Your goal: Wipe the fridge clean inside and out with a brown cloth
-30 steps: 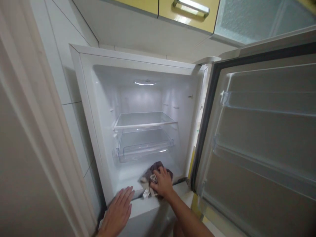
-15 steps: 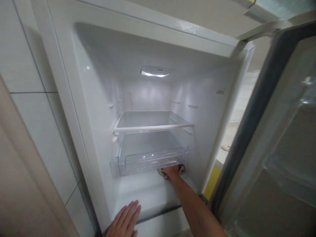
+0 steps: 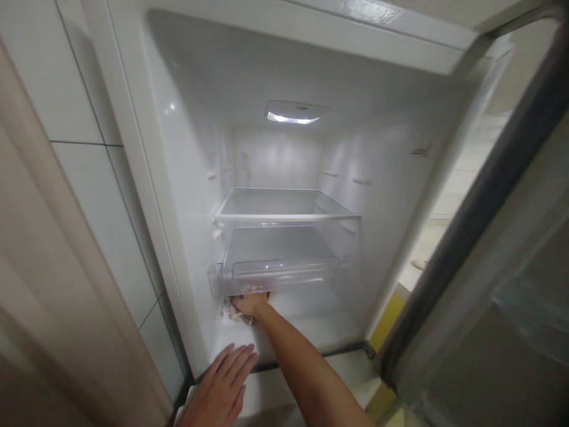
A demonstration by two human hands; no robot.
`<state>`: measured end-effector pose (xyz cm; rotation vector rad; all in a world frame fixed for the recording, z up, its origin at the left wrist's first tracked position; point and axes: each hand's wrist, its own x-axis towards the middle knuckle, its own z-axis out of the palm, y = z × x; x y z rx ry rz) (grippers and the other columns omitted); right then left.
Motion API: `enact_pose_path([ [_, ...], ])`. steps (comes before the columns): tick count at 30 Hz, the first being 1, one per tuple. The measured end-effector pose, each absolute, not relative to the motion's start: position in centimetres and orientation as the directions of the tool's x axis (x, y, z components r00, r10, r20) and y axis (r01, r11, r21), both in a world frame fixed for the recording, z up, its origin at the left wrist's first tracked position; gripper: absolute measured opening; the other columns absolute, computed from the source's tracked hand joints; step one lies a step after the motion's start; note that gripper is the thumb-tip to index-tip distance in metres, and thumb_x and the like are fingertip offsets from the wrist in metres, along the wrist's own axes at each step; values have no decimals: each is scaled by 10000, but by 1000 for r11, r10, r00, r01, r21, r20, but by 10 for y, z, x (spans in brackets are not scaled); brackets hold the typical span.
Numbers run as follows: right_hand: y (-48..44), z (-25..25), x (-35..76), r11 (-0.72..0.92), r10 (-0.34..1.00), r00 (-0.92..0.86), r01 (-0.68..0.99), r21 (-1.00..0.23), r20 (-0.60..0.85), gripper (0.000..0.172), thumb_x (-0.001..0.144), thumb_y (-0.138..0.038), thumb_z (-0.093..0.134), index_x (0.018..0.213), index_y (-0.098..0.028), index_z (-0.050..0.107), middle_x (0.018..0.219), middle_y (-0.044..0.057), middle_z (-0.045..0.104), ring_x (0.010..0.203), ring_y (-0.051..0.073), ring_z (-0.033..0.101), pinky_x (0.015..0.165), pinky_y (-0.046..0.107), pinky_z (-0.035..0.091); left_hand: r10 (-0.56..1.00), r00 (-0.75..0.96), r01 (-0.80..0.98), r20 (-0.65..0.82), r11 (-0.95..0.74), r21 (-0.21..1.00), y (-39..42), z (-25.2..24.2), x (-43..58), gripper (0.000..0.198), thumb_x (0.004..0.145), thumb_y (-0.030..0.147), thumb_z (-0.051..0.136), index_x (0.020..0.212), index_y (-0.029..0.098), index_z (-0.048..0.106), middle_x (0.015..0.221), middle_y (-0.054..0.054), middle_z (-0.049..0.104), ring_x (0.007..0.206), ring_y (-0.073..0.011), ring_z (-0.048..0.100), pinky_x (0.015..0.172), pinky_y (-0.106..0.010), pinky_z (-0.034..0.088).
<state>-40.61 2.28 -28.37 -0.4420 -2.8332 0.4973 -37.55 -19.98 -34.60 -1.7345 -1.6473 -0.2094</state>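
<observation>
I look into an open, lit fridge (image 3: 178, 178). My right hand (image 3: 252, 303) reaches deep onto the fridge floor, under the clear drawer (image 3: 284, 270), at the left side. It is closed on a crumpled cloth (image 3: 232, 311), of which only a pale edge shows beside the fingers. My left hand (image 3: 222, 385) lies flat with fingers stretched out on the front sill of the fridge, holding nothing.
A glass shelf (image 3: 284, 207) sits above the drawer. The fridge door (image 3: 502, 249) stands open at the right. White wall tiles (image 3: 89, 178) and a beige door frame (image 3: 40, 267) close in on the left. Something yellow (image 3: 384, 323) shows beside the fridge's lower right.
My right hand has slid with the cloth from the right side of the fridge floor to the left, under the drawer. The camera moved closer. My left hand stayed on the sill.
</observation>
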Motion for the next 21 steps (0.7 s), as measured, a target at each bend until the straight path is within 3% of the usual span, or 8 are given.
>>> enact_pose_path([
  [4,25,-278,-344,906,273,-954,213,-365,120,477,846,-549,851,1269,-348,757,1363,18,691,1295,268,626,1081,395,520,792,174,928,585,67,-367,-205,-347,-373,613,964,258,579,1575,208,554,1602,-15,611,1493,-213,465,1360,-371,189],
  [6,49,-276,-304,890,333,-936,273,-365,112,492,819,-551,860,1264,-365,762,1371,6,678,1271,249,628,1049,348,514,792,193,926,580,49,-375,-207,-345,-371,653,986,396,614,1593,172,529,1611,-51,601,1494,-241,462,1357,-385,180],
  [10,112,-271,-235,730,662,-735,588,-348,147,458,956,-397,674,1373,-212,709,1426,159,609,1303,322,584,1091,432,467,794,223,924,566,12,-381,-207,-343,-370,889,949,696,620,1621,129,486,1604,-110,597,1476,-289,471,1333,-417,207],
  [13,123,-268,-223,631,770,-619,701,-334,155,475,981,-374,588,1391,-153,684,1446,231,568,1354,383,531,1129,539,427,796,246,927,554,-27,-373,-205,-349,-372,827,951,670,635,1601,172,519,1553,-98,634,1427,-284,505,1287,-410,262],
  [15,103,-268,-236,661,740,-660,675,-327,134,490,963,-407,606,1401,-200,682,1480,206,559,1379,378,513,1140,566,420,778,264,934,570,-58,-352,-204,-357,-373,721,960,659,639,1530,221,589,1439,-73,700,1331,-258,562,1238,-397,302],
  [18,49,-271,-261,785,582,-807,525,-329,102,478,938,-468,644,1383,-300,695,1481,119,587,1374,337,528,1130,544,441,739,255,950,623,-71,-304,-205,-370,-372,533,969,670,633,1312,269,698,1172,-28,764,1110,-214,630,1128,-372,380],
  [21,12,-274,-263,875,400,-911,347,-338,101,528,909,-561,698,1400,-366,681,1447,56,620,1362,308,541,1135,504,445,800,251,942,545,-73,-327,-208,-378,-372,389,985,556,657,1232,258,695,1132,-23,765,1062,-210,665,1058,-357,449],
])
